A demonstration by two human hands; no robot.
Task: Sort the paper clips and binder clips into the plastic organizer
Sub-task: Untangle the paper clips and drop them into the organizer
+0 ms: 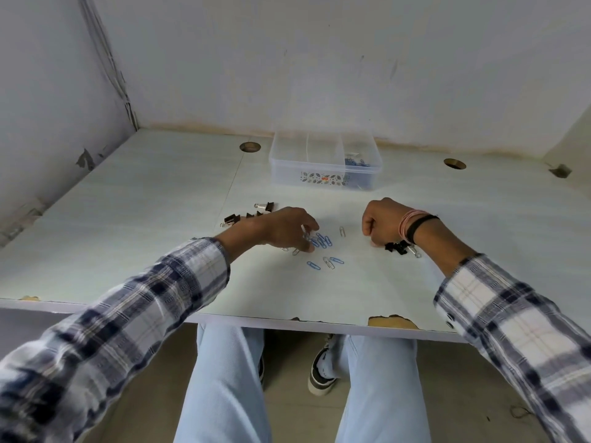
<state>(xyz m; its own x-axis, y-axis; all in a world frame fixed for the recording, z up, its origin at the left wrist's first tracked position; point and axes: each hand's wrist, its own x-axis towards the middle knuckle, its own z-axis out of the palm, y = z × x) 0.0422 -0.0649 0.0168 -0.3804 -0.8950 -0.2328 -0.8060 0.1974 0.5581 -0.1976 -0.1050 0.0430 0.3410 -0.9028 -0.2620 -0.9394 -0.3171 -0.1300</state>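
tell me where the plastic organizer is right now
In the head view the plastic organizer sits at the far middle of the table, against the back wall, beyond both hands; blue paper clips lie in its right compartment.

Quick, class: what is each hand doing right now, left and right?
Left hand: fingers curled, pinching a silver paper clip above the blue paper clips.
Right hand: curled into a fist; anything inside cannot be told.

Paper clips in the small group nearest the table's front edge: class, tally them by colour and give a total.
Blue paper clips: 2
Silver paper clips: 1
Total: 3
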